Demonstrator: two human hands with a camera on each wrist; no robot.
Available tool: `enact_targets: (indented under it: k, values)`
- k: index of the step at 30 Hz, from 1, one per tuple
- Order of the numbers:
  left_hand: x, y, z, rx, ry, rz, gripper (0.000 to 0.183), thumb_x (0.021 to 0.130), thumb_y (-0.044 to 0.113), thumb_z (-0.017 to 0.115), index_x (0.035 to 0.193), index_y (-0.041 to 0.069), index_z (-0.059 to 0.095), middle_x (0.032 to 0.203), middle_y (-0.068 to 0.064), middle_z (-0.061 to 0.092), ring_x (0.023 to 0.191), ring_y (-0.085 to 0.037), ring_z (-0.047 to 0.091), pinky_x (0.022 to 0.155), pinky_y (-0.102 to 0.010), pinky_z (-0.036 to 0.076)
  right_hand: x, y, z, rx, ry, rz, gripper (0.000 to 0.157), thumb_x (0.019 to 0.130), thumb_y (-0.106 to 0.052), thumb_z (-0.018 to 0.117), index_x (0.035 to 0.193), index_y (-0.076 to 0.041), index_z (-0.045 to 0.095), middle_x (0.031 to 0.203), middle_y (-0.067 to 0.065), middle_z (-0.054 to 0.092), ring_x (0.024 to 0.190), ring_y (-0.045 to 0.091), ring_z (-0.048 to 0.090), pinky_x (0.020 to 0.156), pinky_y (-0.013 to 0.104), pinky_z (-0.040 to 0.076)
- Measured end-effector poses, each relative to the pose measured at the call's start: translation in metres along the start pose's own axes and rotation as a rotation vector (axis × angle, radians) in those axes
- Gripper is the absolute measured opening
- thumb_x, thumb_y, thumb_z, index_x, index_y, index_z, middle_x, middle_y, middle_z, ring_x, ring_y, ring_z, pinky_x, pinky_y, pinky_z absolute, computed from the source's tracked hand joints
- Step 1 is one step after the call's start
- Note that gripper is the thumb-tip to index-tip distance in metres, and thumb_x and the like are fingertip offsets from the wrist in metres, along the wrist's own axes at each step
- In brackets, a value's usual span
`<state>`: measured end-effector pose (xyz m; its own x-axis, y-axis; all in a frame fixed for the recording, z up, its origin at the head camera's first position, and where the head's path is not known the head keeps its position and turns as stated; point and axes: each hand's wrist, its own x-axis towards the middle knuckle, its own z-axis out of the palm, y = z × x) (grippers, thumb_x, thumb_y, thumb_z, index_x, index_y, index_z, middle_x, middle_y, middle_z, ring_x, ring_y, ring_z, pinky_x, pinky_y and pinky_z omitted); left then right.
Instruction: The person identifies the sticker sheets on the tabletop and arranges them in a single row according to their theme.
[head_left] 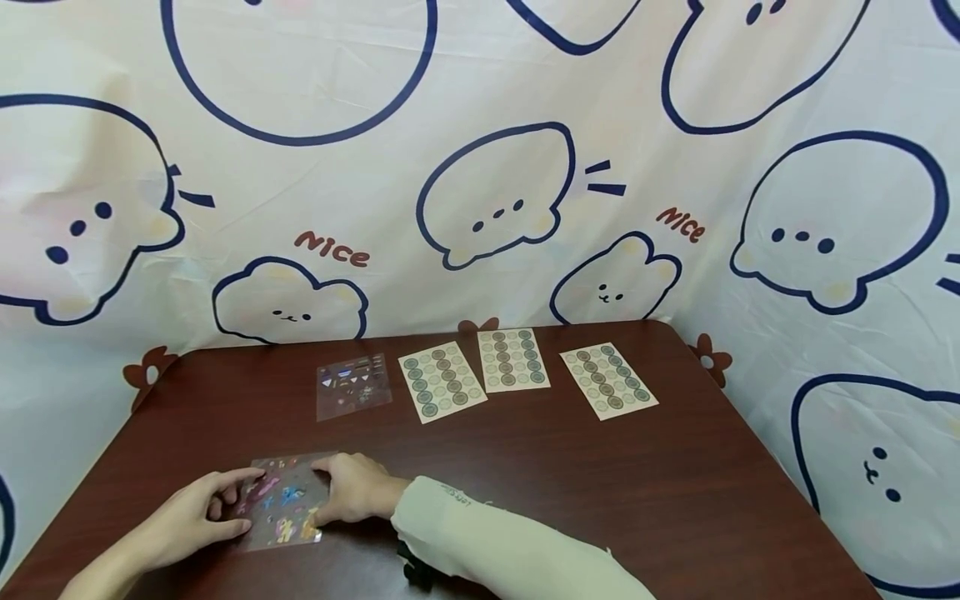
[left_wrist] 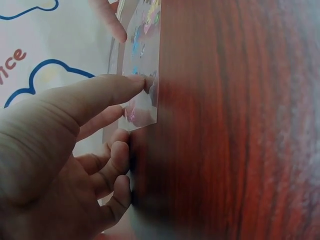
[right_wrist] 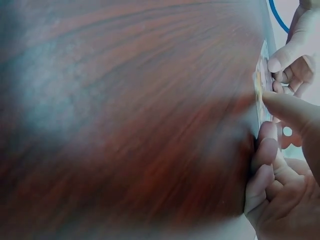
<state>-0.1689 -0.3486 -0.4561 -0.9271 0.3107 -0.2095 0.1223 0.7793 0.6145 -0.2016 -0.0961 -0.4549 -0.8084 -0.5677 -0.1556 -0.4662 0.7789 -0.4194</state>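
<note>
Flat on dark red-brown wood-grain table (head_left: 555,475), toward near left: clear, thin, rectangular plastic sticker sheet (head_left: 300,512), between both hands. Scattered with small colourful motifs (head_left: 291,497): pink toward upper left, blue about middle, yellow and orange along lower part. At left edge, bare left hand (head_left: 183,517): thumb and forefinger stretched out, well apart, tips touching sheet; remaining fingers loosely bent. At right edge, right hand (head_left: 358,487) in pale greenish sleeve (head_left: 510,537): thumb and forefinger spread, both touching sheet; other fingers bent against table.
</note>
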Motion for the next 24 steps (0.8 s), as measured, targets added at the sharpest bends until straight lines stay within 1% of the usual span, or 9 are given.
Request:
enact_targets:
  k: [2, 3, 5, 7, 10, 13, 18, 22, 24]
  values:
    - [-0.002, -0.001, 0.000, -0.020, -0.008, 0.015, 0.067, 0.089, 0.022, 0.077, 0.143, -0.005, 0.049, 0.090, -0.007, 0.046, 0.064, -0.005, 0.040, 0.057, -0.027, 0.033, -0.002, 0.004, 0.000, 0.059, -0.005, -0.047, 0.071, 0.079, -0.037, 0.085, 0.144, -0.028, 0.057, 0.066, -0.017, 0.066, 0.070, -0.007, 0.059, 0.070, 0.011, 0.046]
    - [-0.003, -0.001, 0.000, -0.038, -0.014, 0.023, 0.067, 0.090, 0.022, 0.076, 0.144, -0.006, 0.048, 0.091, -0.007, 0.047, 0.065, -0.005, 0.042, 0.057, -0.027, 0.035, -0.003, 0.006, 0.000, 0.099, -0.011, -0.075, 0.069, 0.081, -0.035, 0.084, 0.144, -0.025, 0.057, 0.061, -0.015, 0.063, 0.064, -0.008, 0.057, 0.068, 0.009, 0.045]
    - [-0.004, -0.002, -0.001, -0.067, -0.024, 0.034, 0.067, 0.092, 0.023, 0.074, 0.145, -0.008, 0.045, 0.093, -0.008, 0.050, 0.066, -0.004, 0.045, 0.058, -0.026, 0.038, -0.006, 0.011, -0.003, 0.203, -0.034, -0.131, 0.063, 0.085, -0.028, 0.081, 0.143, -0.018, 0.058, 0.064, -0.013, 0.066, 0.056, -0.008, 0.054, 0.066, 0.006, 0.044]
    - [-0.004, -0.001, -0.003, -0.088, -0.032, 0.040, 0.065, 0.095, 0.022, 0.070, 0.146, -0.008, 0.043, 0.096, -0.009, 0.052, 0.068, -0.004, 0.048, 0.059, -0.025, 0.042, -0.007, 0.015, -0.007, 0.317, -0.068, -0.169, 0.056, 0.088, -0.022, 0.077, 0.140, -0.012, 0.059, 0.070, -0.009, 0.071, 0.054, -0.007, 0.054, 0.066, 0.006, 0.045]
    - [-0.003, 0.003, -0.006, -0.086, -0.022, 0.031, 0.061, 0.097, 0.022, 0.067, 0.146, -0.007, 0.045, 0.096, -0.009, 0.056, 0.070, -0.004, 0.050, 0.060, -0.025, 0.043, -0.007, 0.020, -0.017, 0.443, -0.108, -0.175, 0.048, 0.092, -0.020, 0.074, 0.137, -0.009, 0.061, 0.079, -0.002, 0.076, 0.053, 0.000, 0.060, 0.065, 0.009, 0.048]
    - [-0.001, 0.008, -0.007, -0.074, 0.001, 0.036, 0.055, 0.098, 0.022, 0.066, 0.144, -0.005, 0.049, 0.093, -0.007, 0.058, 0.068, -0.004, 0.050, 0.058, -0.025, 0.043, -0.004, 0.024, -0.026, 0.494, -0.108, -0.171, 0.045, 0.093, -0.019, 0.073, 0.134, -0.006, 0.062, 0.083, 0.001, 0.077, 0.055, 0.008, 0.064, 0.061, 0.013, 0.051]
    - [0.004, 0.015, -0.009, -0.058, 0.048, 0.067, 0.047, 0.098, 0.017, 0.065, 0.138, -0.005, 0.054, 0.086, -0.006, 0.061, 0.063, -0.004, 0.050, 0.055, -0.025, 0.042, 0.002, 0.036, -0.041, 0.523, -0.072, -0.174, 0.042, 0.094, -0.018, 0.072, 0.133, -0.003, 0.063, 0.088, 0.005, 0.076, 0.061, 0.013, 0.067, 0.061, 0.016, 0.051]
    - [0.007, 0.021, -0.011, -0.050, 0.068, 0.060, 0.044, 0.097, 0.014, 0.065, 0.137, -0.004, 0.056, 0.085, -0.005, 0.062, 0.062, -0.004, 0.050, 0.055, -0.025, 0.042, 0.004, 0.047, -0.050, 0.541, -0.062, -0.153, 0.041, 0.095, -0.018, 0.071, 0.132, -0.002, 0.063, 0.089, 0.006, 0.076, 0.066, 0.019, 0.070, 0.061, 0.017, 0.050]
    - [0.009, 0.024, -0.012, -0.040, 0.082, 0.045, 0.044, 0.098, 0.015, 0.065, 0.137, -0.003, 0.056, 0.085, -0.004, 0.061, 0.062, -0.004, 0.048, 0.054, -0.026, 0.041, 0.004, 0.051, -0.055, 0.524, -0.053, -0.148, 0.042, 0.095, -0.019, 0.071, 0.132, -0.002, 0.063, 0.089, 0.006, 0.076, 0.068, 0.021, 0.071, 0.064, 0.016, 0.050]
